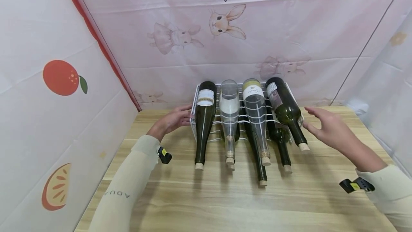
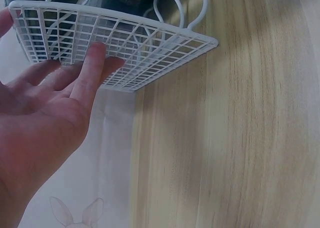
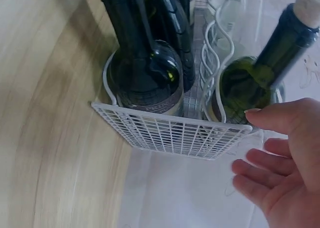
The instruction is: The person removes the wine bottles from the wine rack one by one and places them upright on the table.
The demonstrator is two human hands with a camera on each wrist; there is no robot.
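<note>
A white wire wine rack (image 2: 165, 63) holds corked bottles in two tiers, necks toward me. On top lie a dark green bottle (image 1: 206, 117) at the left, two clear bottles (image 1: 230, 114) in the middle and a green bottle (image 1: 286, 108) slanting at the right. Several darker bottles (image 3: 145, 78) lie below, partly hidden. My left hand (image 1: 173, 120) rests its extended fingers against the rack's left mesh side. Beside the right end is my right hand (image 1: 329, 128), fingers loosely bent and holding nothing. Its thumb is by the rack's upper edge and the slanting bottle; whether they touch, I cannot tell.
The rack stands at the back of a wooden table (image 1: 225, 203), and the lower bottle necks reach out over the tabletop. Behind it hangs a pink cloth (image 1: 180, 74) printed with rabbits. A white cloth (image 1: 25, 124) with fruit prints borders the left side.
</note>
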